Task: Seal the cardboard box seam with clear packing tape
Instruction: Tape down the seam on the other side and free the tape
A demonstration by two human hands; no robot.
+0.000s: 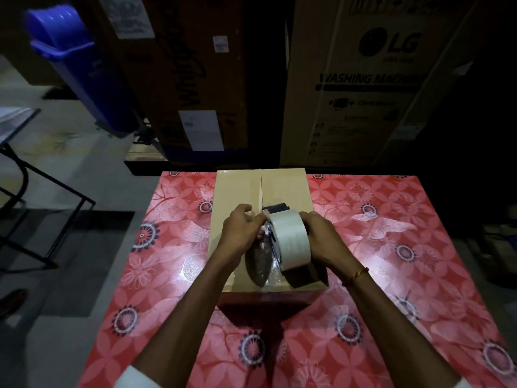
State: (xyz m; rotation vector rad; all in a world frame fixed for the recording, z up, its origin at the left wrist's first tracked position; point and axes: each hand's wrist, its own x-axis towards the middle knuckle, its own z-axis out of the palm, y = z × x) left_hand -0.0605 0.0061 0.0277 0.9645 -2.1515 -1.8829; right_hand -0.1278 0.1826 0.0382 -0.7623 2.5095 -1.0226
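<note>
A cardboard box [251, 189] sits on the bench [391, 247], which wears a red flowered cover, its top flaps closed along a centre seam [261, 189]. Above the box, the right hand [321, 239] grips a roll of clear packing tape [291, 242] from the side, while the left hand [240, 233] pinches at the roll's edge (likely the loose tape end, though it is too small to tell). Large appliance cartons [363, 79] stand behind.

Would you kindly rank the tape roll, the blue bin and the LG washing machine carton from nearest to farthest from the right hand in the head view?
1. Tape roll: in the right hand grip, over the box.
2. LG washing machine carton: behind the table, right.
3. Blue bin: far back left.
</note>
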